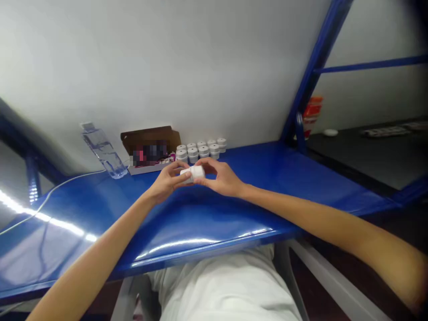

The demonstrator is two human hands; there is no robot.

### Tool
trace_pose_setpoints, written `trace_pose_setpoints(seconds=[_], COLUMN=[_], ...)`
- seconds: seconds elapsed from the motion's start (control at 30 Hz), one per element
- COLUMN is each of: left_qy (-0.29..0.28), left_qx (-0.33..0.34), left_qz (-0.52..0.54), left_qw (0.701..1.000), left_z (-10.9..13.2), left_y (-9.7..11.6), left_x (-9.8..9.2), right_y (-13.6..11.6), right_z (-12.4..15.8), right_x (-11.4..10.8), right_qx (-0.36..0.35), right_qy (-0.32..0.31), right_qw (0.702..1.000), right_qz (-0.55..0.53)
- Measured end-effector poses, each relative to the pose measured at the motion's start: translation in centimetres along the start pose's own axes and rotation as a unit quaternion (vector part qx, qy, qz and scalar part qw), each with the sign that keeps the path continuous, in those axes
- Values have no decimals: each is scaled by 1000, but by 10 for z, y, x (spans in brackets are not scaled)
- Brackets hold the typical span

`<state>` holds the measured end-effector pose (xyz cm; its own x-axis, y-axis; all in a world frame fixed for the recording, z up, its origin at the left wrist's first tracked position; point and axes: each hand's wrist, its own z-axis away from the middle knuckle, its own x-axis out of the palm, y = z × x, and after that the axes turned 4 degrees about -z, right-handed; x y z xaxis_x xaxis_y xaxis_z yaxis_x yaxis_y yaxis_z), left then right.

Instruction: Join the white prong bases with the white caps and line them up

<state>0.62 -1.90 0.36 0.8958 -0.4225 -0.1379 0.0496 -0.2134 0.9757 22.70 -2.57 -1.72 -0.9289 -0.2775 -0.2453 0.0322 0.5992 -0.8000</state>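
Between my two hands, just above the blue table, is a small white bottle [197,172] lying on its side in the air. My left hand [167,180] pinches its left end with thumb and fingers. On the other end, my right hand [222,177] closes its thumb and fingers round the wider part. The fingertips cover some of the bottle, so its full outline is hidden. Right behind my hands stand two rows of similar white bottles [203,151], upright and close together.
A cardboard box [150,132] with its lid up holds small items, partly blurred out. Left of it, a clear water bottle [105,151] stands near the wall. A white cable [63,180] crosses the blue table [261,174]. Blue metal posts [306,76] rise at the right.
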Motion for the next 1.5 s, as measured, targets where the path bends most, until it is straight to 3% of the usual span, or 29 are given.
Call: trace_pose_setpoints(seconds=[0.1,0.17,0.23,0.3,0.4,0.63,0.7,0.8,0.9,1.0,1.13,1.3,1.5], left_qy=[-6,-11,4,24,17,37,43,31,29,48,34,13,14], left_qx=[73,90,90,69,16,-64,-71,-43,2,53,72,45,-41], left_qz=[-77,-100,-109,-102,-42,-10,-6,1,-33,-85,-114,-127,-122], left_qw=[994,991,990,992,999,997,997,999,999,994,990,991,992], left_z=[0,-1,-1,0,1,1,1,2,1,-1,-2,0,-1], left_y=[1,0,0,1,3,7,6,4,-3,-11,-13,-1,0], left_x=[3,5,6,5,4,10,13,15,14,12,11,9,8], right_y=[7,12,14,12,6,7,9,12,16,18,16,18,14], right_z=[-2,-2,-1,1,4,4,4,2,0,-2,-3,-2,2], right_x=[4,6,7,6,2,0,1,5,8,9,10,10,3], right_qx=[194,235,179,66,-77,-164,-136,4,131,179,140,129,-66], right_qy=[-30,-45,-23,-2,-1,-35,-29,0,-10,-19,-6,15,15], right_qw=[973,957,973,996,995,979,986,1000,985,968,975,981,997], right_qz=[-118,-164,-146,-61,67,113,94,5,-109,-173,-173,-143,28])
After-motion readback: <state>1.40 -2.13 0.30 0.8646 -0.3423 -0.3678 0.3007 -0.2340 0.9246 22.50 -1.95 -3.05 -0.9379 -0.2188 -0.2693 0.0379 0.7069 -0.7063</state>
